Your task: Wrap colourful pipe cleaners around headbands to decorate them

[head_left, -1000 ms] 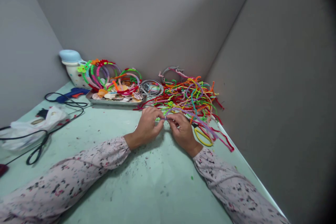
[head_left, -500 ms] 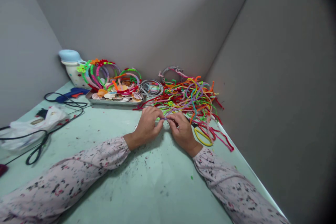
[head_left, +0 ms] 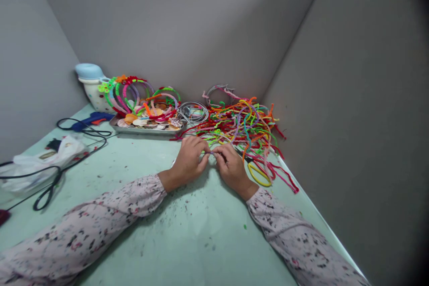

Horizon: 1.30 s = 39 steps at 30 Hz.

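Note:
My left hand [head_left: 190, 158] and my right hand [head_left: 232, 166] meet fingertip to fingertip over the middle of the table. Between them, both pinch a thin purple pipe cleaner [head_left: 211, 153]; only a short piece of it shows, and my fingers cover the rest. Just beyond my hands lies a tangled heap of colourful pipe cleaners [head_left: 248, 120]. Scissors with yellow handles [head_left: 259, 175] lie to the right of my right hand, their blades partly hidden under the strands and behind the hand.
A metal tray [head_left: 147, 131] of shells holds several pipe-cleaner-wrapped hoops [head_left: 129, 96]. Coiled grey wire [head_left: 193, 112] lies beside it. At left are a white cup with a blue lid [head_left: 95, 91], a blue glue gun [head_left: 89, 120], a black cable [head_left: 62, 170] and a plastic bag [head_left: 30, 170]. Walls enclose the table.
The purple strand that stretched from my fingers across the heap has shifted and now shows mainly as a short piece between the fingertips. My hands have barely moved.

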{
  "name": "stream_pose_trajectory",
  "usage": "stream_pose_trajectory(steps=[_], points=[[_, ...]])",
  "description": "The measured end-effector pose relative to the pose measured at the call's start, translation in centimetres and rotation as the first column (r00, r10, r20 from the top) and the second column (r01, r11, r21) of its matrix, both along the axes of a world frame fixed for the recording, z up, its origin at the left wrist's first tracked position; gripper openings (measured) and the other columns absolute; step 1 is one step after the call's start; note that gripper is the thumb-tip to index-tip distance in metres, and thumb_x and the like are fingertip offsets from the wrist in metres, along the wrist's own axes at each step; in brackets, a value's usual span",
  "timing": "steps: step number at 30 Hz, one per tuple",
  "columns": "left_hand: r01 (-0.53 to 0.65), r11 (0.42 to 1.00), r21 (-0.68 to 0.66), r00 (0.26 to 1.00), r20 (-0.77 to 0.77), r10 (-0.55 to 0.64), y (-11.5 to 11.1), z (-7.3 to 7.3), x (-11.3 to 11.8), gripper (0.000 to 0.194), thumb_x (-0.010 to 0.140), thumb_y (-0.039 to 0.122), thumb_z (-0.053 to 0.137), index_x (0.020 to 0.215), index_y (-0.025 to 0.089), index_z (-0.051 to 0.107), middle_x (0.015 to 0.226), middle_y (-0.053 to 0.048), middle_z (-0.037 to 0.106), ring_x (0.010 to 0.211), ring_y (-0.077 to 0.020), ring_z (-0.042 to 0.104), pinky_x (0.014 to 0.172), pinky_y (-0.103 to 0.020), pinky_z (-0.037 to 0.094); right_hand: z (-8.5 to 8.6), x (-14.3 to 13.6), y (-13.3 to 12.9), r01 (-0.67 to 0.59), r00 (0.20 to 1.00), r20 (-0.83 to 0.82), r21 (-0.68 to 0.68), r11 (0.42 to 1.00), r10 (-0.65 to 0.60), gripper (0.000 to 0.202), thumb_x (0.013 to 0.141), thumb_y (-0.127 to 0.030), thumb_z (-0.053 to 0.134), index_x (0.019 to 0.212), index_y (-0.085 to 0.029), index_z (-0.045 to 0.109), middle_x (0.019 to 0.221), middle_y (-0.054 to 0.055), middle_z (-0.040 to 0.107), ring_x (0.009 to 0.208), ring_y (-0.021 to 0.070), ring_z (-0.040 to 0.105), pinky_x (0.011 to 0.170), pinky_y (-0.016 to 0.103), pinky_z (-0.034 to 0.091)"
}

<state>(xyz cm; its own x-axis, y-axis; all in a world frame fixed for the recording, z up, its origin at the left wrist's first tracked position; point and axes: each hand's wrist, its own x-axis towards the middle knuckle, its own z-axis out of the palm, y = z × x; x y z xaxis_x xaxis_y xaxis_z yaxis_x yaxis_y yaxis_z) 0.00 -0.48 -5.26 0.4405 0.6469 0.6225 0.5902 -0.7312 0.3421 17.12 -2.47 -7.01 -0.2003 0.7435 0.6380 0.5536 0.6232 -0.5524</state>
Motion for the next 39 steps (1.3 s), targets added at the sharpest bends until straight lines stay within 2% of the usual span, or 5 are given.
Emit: stream_pose_trajectory(steps=[11,24,33,39], points=[[-0.013,0.999,0.030,0.998,-0.065,0.015,-0.19,0.06,0.06,0.009,0.080,0.017,0.052,0.087,0.019,0.056,0.096,-0.006,0.061,0.096,-0.0235,0.049,0.089,-0.042,0.034,-0.45,-0.05,0.28,0.003,0.999,0.040,-0.049,0.999,-0.001,0.014,0.092,-0.019,0.042,0.092,-0.021,0.056,0.090,0.005,0.055,0.089,0.0190,0.054,0.080,0.034,0.045],[-0.019,0.999,0.039,0.999,-0.048,0.021,0.00,0.10,0.07,0.007,0.081,0.017,0.051,0.086,0.020,0.056,0.095,-0.006,0.062,0.095,-0.0236,0.050,0.089,-0.042,0.034,0.11,-0.14,-0.01,0.001,1.000,-0.028,-0.037,0.999,-0.002,0.013,0.090,-0.018,0.046,0.093,-0.021,0.058,0.091,0.005,0.057,0.090,0.0185,0.055,0.081,0.033,0.045],[-0.005,0.999,0.041,0.996,-0.087,0.008,-0.25,0.07,0.14,0.008,0.081,0.016,0.051,0.087,0.019,0.055,0.095,-0.007,0.061,0.096,-0.0236,0.049,0.088,-0.042,0.034,-0.20,-0.04,0.06,-0.023,1.000,-0.012,-0.136,0.990,0.022,0.016,0.093,-0.020,0.039,0.088,-0.021,0.055,0.088,0.004,0.053,0.086,0.0181,0.053,0.076,0.032,0.045],[-0.007,0.999,0.034,0.996,-0.087,0.010,-0.20,0.03,0.12,0.008,0.080,0.017,0.052,0.087,0.019,0.056,0.096,-0.006,0.061,0.096,-0.0237,0.049,0.089,-0.042,0.034,-0.12,-0.06,0.07,-0.029,0.999,-0.019,-0.120,0.992,0.026,0.015,0.092,-0.019,0.041,0.087,-0.021,0.056,0.089,0.004,0.054,0.086,0.0181,0.054,0.076,0.032,0.046]])
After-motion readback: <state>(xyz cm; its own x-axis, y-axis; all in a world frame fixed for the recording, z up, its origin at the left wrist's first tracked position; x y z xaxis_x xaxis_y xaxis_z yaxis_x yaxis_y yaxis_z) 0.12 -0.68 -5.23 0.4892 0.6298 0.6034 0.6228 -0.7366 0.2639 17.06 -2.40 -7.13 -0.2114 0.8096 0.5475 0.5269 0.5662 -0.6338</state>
